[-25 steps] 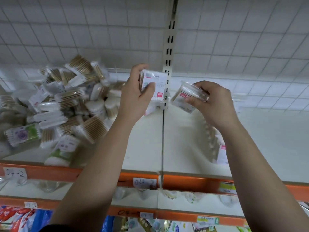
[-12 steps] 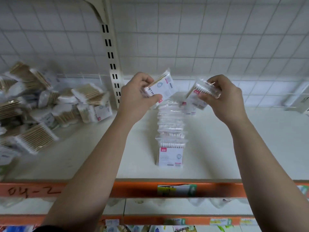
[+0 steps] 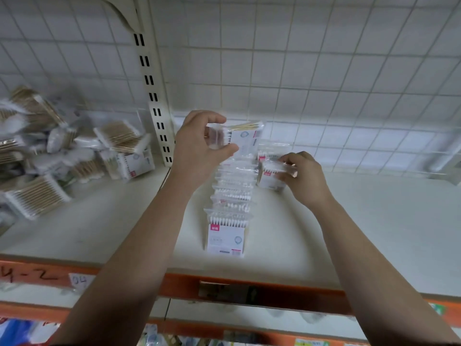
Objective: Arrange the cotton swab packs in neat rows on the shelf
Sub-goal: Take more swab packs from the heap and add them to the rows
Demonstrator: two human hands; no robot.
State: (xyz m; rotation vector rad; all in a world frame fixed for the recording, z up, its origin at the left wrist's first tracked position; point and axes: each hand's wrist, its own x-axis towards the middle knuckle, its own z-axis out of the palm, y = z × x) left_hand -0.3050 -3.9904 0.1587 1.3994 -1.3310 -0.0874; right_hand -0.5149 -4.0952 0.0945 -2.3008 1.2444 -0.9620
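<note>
A row of upright cotton swab packs [image 3: 228,216] runs from the shelf's front toward the back wall on the white shelf [image 3: 361,221]. My left hand [image 3: 199,148] holds one pack [image 3: 245,139] in the air above the far end of that row. My right hand [image 3: 303,177] grips another pack [image 3: 270,174] and sets it down just right of the row, near a pack standing behind it. A loose heap of swab packs [image 3: 57,156] lies at the left.
A slotted metal upright [image 3: 152,96] divides the heap from the row. A white wire grid backs the shelf. The orange front rail [image 3: 274,293] carries price labels. Lower shelves with more goods show below. Bare shelf stretches to the right.
The view has swung right, from the heap to the row. My right hand has lowered its pack to the shelf beside the row; my left hand still holds its pack aloft.
</note>
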